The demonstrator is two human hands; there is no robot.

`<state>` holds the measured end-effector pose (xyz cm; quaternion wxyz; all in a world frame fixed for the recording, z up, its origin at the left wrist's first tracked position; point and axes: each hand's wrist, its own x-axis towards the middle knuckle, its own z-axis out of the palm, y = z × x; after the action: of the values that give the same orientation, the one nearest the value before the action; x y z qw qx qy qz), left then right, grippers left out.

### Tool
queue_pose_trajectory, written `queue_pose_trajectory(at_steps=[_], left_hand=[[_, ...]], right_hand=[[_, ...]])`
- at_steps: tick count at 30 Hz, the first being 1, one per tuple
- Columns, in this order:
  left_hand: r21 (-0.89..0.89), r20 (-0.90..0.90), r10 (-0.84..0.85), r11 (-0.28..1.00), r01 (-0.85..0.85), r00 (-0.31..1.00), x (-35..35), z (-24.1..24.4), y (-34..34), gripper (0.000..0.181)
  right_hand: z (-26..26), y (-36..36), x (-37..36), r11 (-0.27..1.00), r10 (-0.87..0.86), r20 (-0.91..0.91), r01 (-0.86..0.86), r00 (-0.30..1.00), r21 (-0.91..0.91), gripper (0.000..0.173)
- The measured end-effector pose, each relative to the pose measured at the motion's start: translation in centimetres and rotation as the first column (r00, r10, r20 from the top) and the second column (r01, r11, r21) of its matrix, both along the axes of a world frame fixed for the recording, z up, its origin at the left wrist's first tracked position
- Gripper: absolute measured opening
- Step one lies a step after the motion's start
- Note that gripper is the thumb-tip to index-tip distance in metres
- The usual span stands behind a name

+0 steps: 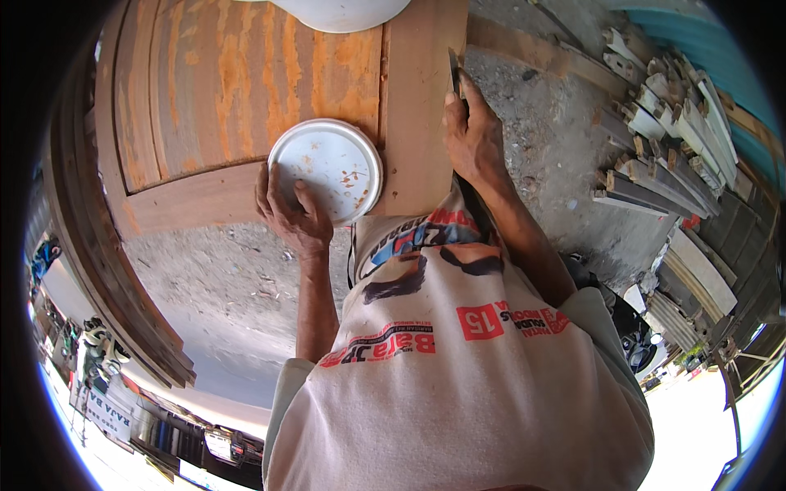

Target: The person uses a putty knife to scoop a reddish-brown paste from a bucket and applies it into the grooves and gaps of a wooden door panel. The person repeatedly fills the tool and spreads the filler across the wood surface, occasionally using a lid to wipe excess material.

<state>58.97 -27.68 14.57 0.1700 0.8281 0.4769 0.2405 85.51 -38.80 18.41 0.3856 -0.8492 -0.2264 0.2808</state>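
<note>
My left hand [298,218] holds a round white plastic lid [325,166] by its rim, the thumb on its upper face. Orange-brown specks of filler dot the lid, which is over the near edge of a panelled wooden door [424,123]. In my right hand [476,132] is a thin flat blade, apparently a putty knife [454,70], at the door's right edge. Its handle is mostly hidden by my fingers. Uneven orange filler streaks [233,80] cover the recessed panel, while the surrounding frame is mostly bare wood.
A white rounded container [344,15] sits on the door at the top of view. Long dark timber boards [92,227] run along the left. Stacked wood offcuts [663,153] lie to the right on the rough grey ground [546,135]. Part of a motorcycle [635,340] shows at lower right.
</note>
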Motion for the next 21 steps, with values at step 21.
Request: queue_pose_trajectory(at_steps=[21], left_hand=[[-0.077, -0.01, -0.008, 0.997, 0.007, 1.0, -0.3, 0.3, 0.2, 0.054]], right_hand=[[-2.8, 0.7, -1.4, 0.994, -0.107, 0.114, 0.103, 0.988, 0.038, 0.044]])
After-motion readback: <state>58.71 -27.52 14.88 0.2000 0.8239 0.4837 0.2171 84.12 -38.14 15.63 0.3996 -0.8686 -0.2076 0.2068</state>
